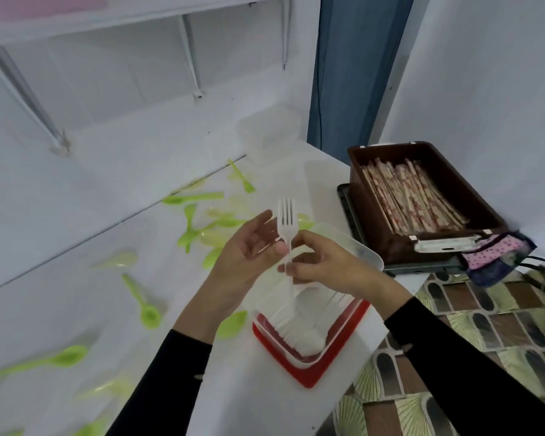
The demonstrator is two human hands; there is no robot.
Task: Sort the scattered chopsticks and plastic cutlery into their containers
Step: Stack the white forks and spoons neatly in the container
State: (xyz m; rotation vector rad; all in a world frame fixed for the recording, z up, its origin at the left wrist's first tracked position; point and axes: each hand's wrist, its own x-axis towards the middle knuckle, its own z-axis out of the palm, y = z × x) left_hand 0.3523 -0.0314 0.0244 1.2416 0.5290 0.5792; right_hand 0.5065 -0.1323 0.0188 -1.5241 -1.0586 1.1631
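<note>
Right hand [324, 262] pinches the handle of a white plastic fork [286, 220] between thumb and fingertips, tines up. Left hand [249, 247] is slack and uncurled, with only its thumb tip against the fork's neck, as far as I can tell.

From the fork, the red-based tub [312, 377] of stacked white forks sits at six o'clock, just below my grip. The brown box [387, 147] of chopsticks [412, 196] lies at three o'clock. Green spoons [150, 313] are strewn from seven round to eleven o'clock.

I judge the fork very light, thin and springy, with a slick surface. It would likely twist in a loose pinch, and the tines could snap if squeezed. The best hold looks to be the flat handle at mid-length, leaving the head free so it can nest onto the stack.
</note>
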